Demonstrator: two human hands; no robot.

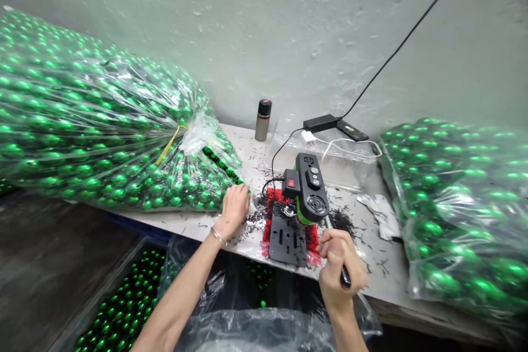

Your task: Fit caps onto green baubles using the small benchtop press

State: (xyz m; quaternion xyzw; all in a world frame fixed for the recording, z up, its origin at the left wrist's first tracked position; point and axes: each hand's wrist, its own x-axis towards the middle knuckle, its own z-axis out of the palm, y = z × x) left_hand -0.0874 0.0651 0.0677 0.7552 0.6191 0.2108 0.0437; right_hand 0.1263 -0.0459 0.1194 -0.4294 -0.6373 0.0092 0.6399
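Note:
My right hand [340, 264] is wrapped round the black-ended lever handle [345, 278] of a small bench press [312, 187]. The press has a black and green head and a slotted black base plate [287, 239] on a red sheet [266, 236]. My left hand [236, 203], closed with its fingers curled down, is at the near end of a dark strip flecked with green [220, 164]. What its fingers hold is hidden. Beside it, a big clear bag of shiny green balls [103, 121] is gathered at its neck, with a yellow tie [167, 148].
Another bag of green balls [462, 220] stands at the right. Small black bits [342, 220] litter the table [243, 140]. Behind are a dark-capped bottle [263, 121], a black power adapter [320, 122] with cables, and a clear plastic tray [350, 168]. More balls [124, 297] lie below, left.

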